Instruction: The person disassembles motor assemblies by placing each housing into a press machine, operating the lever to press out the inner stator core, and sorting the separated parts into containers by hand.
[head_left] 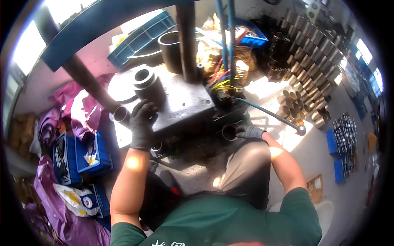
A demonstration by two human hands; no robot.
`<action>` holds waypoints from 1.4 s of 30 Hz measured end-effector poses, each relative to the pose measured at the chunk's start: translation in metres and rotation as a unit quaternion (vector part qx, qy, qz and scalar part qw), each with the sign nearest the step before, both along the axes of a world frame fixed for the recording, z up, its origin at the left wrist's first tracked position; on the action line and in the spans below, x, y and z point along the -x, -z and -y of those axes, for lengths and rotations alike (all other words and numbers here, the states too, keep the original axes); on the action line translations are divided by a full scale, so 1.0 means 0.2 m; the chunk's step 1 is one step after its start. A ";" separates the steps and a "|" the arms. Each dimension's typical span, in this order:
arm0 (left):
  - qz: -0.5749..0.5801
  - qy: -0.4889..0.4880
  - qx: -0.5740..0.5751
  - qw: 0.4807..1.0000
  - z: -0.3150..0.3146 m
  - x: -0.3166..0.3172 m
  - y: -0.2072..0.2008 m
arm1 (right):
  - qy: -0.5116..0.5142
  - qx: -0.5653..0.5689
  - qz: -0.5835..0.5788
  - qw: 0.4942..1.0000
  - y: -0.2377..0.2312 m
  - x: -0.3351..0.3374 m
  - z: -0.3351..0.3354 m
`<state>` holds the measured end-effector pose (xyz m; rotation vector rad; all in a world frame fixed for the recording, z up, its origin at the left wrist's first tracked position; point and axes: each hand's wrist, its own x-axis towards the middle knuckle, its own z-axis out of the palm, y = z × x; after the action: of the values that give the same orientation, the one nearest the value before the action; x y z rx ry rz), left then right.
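Observation:
My left hand (143, 125), in a dark grey glove, is raised at the near left corner of the steel press table (184, 110). Its fingers are apart and reach up beside a dark cylindrical die (152, 88) topped by a lighter ring (143, 76). Just left of that hand, a short metal tube (122, 115) shows its open end. Beside my right knee, my right hand (250, 132), gloved too, has its fingers at the rim of another metal tube (230, 132) and seems to grip it. Part of that tube is lost in shadow.
A long lever with a ball end (301, 130) juts out to the right. Blue posts (231, 45) and a dark column (186, 45) rise behind the table. Stacked metal tubes (312, 61) line the right. Blue bins (92, 153) and purple sheeting (61, 205) lie at left.

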<state>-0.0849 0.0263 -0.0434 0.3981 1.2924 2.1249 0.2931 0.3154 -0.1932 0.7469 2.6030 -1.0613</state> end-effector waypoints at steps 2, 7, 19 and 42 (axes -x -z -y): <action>0.079 -0.041 0.012 0.996 0.00 0.06 -0.03 | -0.054 -0.079 -0.032 0.995 -0.30 0.21 0.10; 0.154 -0.113 0.031 0.981 0.01 0.18 0.00 | -0.089 -0.106 -0.186 0.973 -0.86 0.80 0.45; 0.103 -0.263 0.092 0.955 -0.09 0.43 0.18 | -0.134 -0.380 -0.367 0.839 -1.12 1.88 0.75; -0.134 0.005 0.134 0.982 -0.27 0.34 0.14 | 0.332 0.259 -0.451 0.787 -0.61 1.35 0.23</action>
<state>-0.1531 0.0811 -0.0713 0.5886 1.7001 1.8996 0.0239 0.2686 -0.0719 1.2615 2.3936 -2.7895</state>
